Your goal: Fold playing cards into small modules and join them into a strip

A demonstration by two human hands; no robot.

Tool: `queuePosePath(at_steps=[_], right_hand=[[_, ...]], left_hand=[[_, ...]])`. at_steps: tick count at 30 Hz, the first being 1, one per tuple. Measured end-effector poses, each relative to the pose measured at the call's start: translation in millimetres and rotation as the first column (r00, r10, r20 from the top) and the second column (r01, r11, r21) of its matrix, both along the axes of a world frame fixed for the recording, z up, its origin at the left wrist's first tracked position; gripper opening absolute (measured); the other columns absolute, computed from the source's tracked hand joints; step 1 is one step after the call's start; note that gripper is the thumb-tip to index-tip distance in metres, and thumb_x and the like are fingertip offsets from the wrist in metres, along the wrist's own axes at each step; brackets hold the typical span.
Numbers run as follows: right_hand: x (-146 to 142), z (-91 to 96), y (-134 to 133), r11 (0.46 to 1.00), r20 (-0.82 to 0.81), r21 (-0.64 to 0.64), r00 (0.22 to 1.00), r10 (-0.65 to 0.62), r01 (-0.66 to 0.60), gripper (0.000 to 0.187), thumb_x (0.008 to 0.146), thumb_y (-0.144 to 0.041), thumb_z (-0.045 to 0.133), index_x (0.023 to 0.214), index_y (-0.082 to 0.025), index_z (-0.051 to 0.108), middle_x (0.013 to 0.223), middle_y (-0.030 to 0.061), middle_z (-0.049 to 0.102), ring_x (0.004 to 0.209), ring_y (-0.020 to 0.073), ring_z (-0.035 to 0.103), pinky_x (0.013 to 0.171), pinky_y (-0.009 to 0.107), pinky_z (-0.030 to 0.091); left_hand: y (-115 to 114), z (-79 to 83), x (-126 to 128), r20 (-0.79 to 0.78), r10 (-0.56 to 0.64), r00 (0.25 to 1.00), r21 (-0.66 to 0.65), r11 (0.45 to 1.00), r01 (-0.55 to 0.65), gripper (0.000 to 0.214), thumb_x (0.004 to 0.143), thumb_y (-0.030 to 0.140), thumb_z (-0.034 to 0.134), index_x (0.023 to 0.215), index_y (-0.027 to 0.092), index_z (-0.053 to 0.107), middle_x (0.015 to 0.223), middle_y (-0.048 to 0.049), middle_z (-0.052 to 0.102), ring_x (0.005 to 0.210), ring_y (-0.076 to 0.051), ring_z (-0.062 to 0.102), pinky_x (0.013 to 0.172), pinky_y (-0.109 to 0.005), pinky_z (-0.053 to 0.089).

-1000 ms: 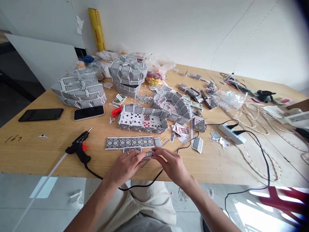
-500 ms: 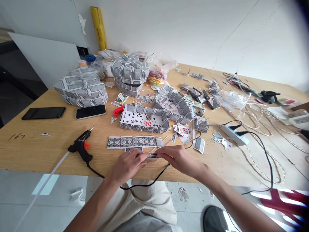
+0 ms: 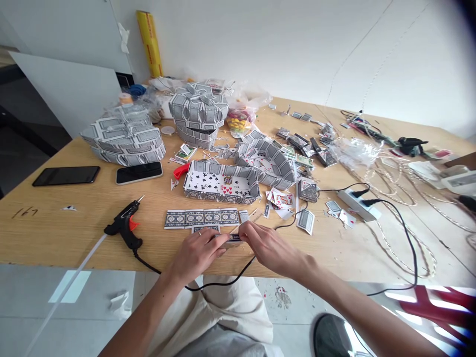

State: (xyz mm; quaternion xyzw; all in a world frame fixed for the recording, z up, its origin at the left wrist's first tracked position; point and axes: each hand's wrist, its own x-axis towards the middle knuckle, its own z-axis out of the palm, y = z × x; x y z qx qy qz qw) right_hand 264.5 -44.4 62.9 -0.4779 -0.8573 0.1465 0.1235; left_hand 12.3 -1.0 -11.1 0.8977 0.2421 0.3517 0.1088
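Observation:
My left hand (image 3: 196,253) and my right hand (image 3: 273,248) meet at the table's front edge, both pinching a small folded playing-card piece (image 3: 232,238) between fingertips. Just beyond them lies a strip of joined card backs (image 3: 201,218). A black glue gun (image 3: 124,228) with a red trigger rests to the left, its cord running under my hands. Behind the strip stands an open rectangular box made of cards (image 3: 221,187).
Two phones (image 3: 138,172) lie at the left. Card-covered boxes (image 3: 124,138) sit at the back left, a curved card tray (image 3: 268,161) in the middle. Loose cards, a white power strip (image 3: 360,204), cables and rope crowd the right. The wooden table (image 3: 67,233) ends near me.
My right hand shifted slightly left and its arm swung out to the right; both hands still pinch the card piece. The view moved a little.

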Motion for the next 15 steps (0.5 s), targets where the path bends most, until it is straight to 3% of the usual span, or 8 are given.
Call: queuePosePath(at_steps=[6, 10, 15], right_hand=[[7, 1.0, 0, 0.993, -0.138, -0.103, 0.987, -0.080, 0.066, 0.021, 0.111, -0.017, 0.040, 0.113, -0.020, 0.060, 0.096, 0.0095, 0.074, 0.072, 0.0189, 0.067, 0.062, 0.030, 0.048], [11, 7.5, -2, 0.989, -0.208, -0.140, 0.976, -0.072, 0.044, 0.022, 0.114, -0.028, 0.046, 0.121, -0.021, 0.065, 0.105, 0.0111, 0.078, 0.086, 0.0227, 0.075, 0.072, 0.034, 0.056], [9, 6.5, -3, 0.994, -0.240, -0.107, 0.970, -0.046, 0.021, 0.021, 0.113, -0.024, 0.046, 0.116, -0.022, 0.067, 0.107, 0.0110, 0.076, 0.088, 0.0213, 0.075, 0.074, 0.033, 0.057]], left_hand=[[0, 0.2, -1, 0.010, 0.003, 1.000, -0.012, 1.000, -0.003, 0.039, 0.099, 0.021, 0.075, 0.134, 0.023, 0.057, 0.108, -0.0051, 0.078, 0.096, -0.023, 0.077, 0.081, -0.035, 0.061], [1, 0.1, -1, 0.009, -0.011, 1.000, -0.020, 1.000, 0.011, 0.042, 0.097, 0.021, 0.077, 0.134, 0.023, 0.057, 0.109, -0.0051, 0.078, 0.097, -0.024, 0.077, 0.081, -0.035, 0.061], [0, -2.8, -1, -0.006, -0.019, 1.000, -0.012, 1.000, 0.019, 0.043, 0.099, 0.021, 0.075, 0.137, 0.023, 0.056, 0.109, -0.0057, 0.077, 0.096, -0.024, 0.076, 0.081, -0.036, 0.060]])
